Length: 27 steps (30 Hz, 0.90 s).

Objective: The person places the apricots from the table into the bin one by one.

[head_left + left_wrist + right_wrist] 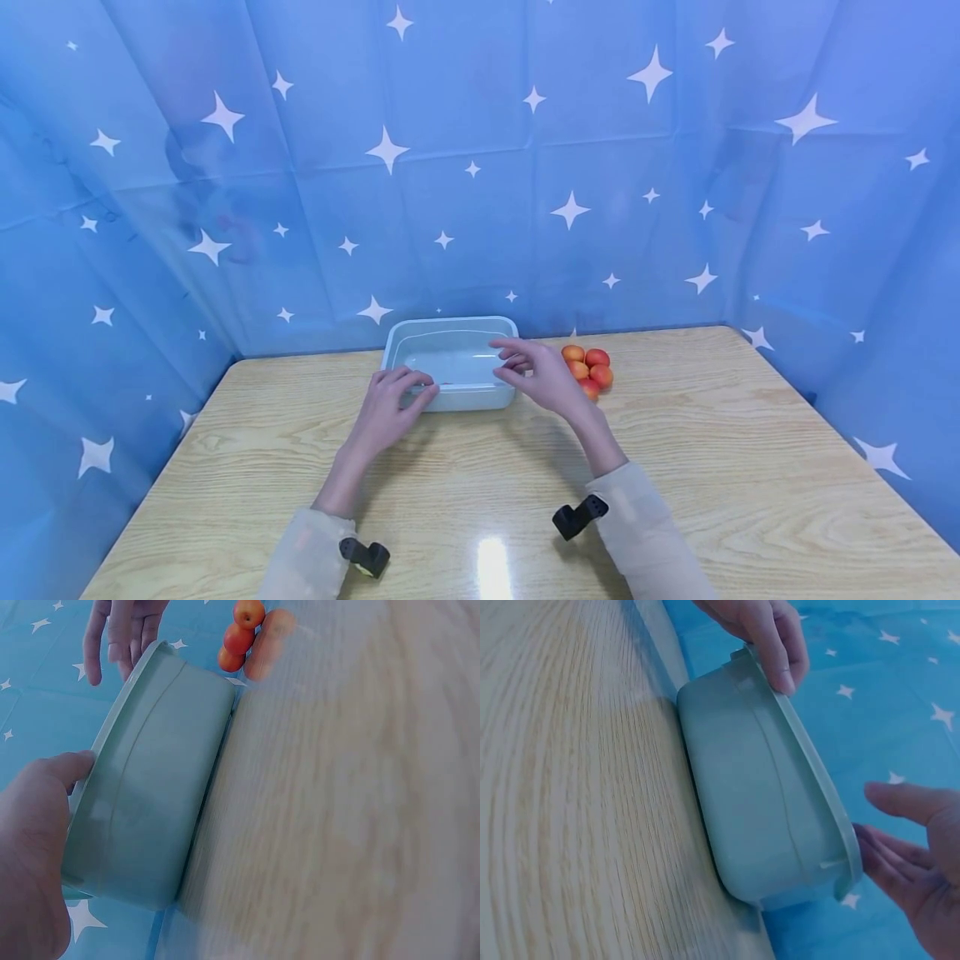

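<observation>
A pale green plastic basin [468, 400], rectangular with rounded corners, stands upright near the table's back edge. Its inside shows no contents in the head view. My left hand [385, 410] pinches the front rim towards the left, thumb outside and fingers over the edge, as the right wrist view shows. At the basin's right end is my right hand [549, 379], its thumb held apart from the fingers and clear of the wall. Those right fingers [889, 866] are right at the rim of that end, with nothing gripped between them and the thumb.
Several red-orange fruits [601, 377] lie clustered on the wooden table [712, 450], just right of the basin and behind my right hand. A blue curtain [465, 275] with white stars hangs close behind the table's back edge and at both sides.
</observation>
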{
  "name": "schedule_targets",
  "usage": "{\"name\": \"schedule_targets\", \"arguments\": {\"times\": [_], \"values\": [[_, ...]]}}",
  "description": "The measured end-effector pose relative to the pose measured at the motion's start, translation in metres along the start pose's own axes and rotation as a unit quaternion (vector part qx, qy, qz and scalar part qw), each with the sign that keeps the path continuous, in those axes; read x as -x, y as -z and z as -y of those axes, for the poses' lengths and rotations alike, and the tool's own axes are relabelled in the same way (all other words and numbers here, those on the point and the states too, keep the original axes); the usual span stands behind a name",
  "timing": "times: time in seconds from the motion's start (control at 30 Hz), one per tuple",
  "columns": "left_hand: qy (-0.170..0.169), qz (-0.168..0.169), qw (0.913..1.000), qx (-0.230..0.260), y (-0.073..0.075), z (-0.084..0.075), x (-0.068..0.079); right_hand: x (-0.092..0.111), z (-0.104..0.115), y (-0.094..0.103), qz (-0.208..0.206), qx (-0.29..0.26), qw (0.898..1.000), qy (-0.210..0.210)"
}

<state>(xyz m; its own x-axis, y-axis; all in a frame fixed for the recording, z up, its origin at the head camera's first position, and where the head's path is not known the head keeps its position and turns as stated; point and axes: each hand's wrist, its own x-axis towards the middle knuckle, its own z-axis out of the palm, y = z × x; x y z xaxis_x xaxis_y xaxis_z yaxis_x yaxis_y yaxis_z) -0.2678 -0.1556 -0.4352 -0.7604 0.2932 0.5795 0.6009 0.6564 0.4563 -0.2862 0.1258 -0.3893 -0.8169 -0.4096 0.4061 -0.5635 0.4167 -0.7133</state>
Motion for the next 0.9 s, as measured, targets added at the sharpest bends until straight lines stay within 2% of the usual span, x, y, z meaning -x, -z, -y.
{"name": "schedule_targets", "arguments": {"times": [0.33, 0.6, 0.9], "values": [[0.002, 0.002, 1.0, 0.001, 0.0, 0.001, 0.0, 0.005, 0.0, 0.007, -0.004, -0.009, 1.0, -0.007], [0.005, 0.005, 1.0, 0.004, 0.0, 0.0, 0.001, 0.01, -0.003, 0.015, -0.001, 0.01, 1.0, -0.019], [-0.003, -0.004, 1.0, 0.0, 0.0, 0.0, 0.0, 0.014, -0.009, 0.022, -0.024, 0.026, 0.999, 0.005]]}}
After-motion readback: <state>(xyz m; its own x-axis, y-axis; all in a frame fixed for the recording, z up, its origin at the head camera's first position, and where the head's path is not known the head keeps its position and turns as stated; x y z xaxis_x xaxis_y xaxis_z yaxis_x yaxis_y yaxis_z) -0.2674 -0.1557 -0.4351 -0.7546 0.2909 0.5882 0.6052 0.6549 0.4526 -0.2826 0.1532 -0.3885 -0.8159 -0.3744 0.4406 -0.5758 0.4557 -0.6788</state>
